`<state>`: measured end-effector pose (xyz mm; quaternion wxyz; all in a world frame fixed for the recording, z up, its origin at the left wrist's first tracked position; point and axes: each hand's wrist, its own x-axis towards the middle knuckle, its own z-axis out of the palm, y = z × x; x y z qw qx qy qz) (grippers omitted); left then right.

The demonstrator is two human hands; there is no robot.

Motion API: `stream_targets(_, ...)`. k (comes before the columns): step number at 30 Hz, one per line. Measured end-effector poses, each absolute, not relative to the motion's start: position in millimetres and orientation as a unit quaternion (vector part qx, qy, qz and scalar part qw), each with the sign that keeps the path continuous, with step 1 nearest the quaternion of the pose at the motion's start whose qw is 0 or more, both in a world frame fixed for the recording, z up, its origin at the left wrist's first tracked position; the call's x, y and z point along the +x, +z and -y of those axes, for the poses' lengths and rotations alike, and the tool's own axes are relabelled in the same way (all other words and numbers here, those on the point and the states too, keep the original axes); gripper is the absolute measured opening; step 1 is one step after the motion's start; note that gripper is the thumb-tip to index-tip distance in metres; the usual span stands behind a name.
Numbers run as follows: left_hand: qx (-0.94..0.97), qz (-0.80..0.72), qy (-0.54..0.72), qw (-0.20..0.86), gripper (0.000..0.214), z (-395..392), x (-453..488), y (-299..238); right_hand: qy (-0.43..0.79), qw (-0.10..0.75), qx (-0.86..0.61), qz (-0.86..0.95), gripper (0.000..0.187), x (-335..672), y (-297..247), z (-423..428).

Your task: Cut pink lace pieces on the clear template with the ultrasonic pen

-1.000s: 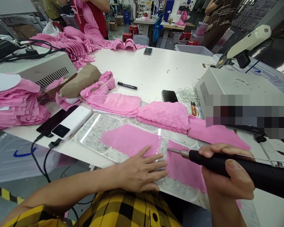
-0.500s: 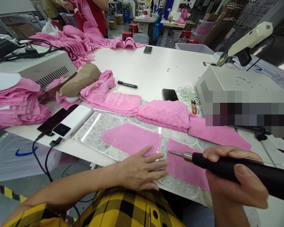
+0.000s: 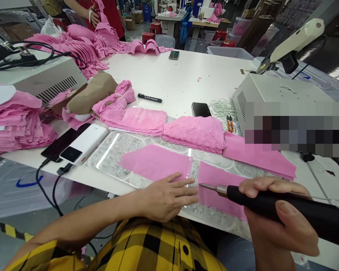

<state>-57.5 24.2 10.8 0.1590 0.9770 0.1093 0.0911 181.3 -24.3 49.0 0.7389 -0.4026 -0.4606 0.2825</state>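
Note:
My left hand (image 3: 165, 196) lies flat with fingers stretched out on a clear template over a pink fabric piece (image 3: 155, 162) on a glass plate (image 3: 113, 154) at the table's near edge. My right hand (image 3: 279, 216) is wrapped round a black pen-shaped cutting tool (image 3: 285, 207). Its metal tip (image 3: 207, 186) touches the left edge of a second pink fabric piece (image 3: 217, 188), just right of my left fingertips.
Pink lace stacks (image 3: 169, 126) lie behind the plate. A white power bank (image 3: 83, 144) and phone sit left, a black phone (image 3: 201, 109), marker (image 3: 149, 98) and snips (image 3: 229, 124) mid-table. White machine boxes (image 3: 271, 98) stand on both sides. A person in red handles pink pieces at the far end.
The tool tip has stayed at the fabric edge, shifting slightly toward me. My left hand has slid a little toward the table's near edge, still flat.

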Motion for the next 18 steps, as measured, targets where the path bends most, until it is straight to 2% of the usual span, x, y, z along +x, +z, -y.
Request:
stream_targets(9,0.972,-0.137,0.085,0.168,0.048,-22,-55,1,0.309,0.722,-0.421,0.453,0.017,179,47,62)
stream_targets(18,0.976,-0.136,0.053,0.16,0.047,-23,-52,3,0.311,0.717,-0.42,0.462,0.017,174,48,57)
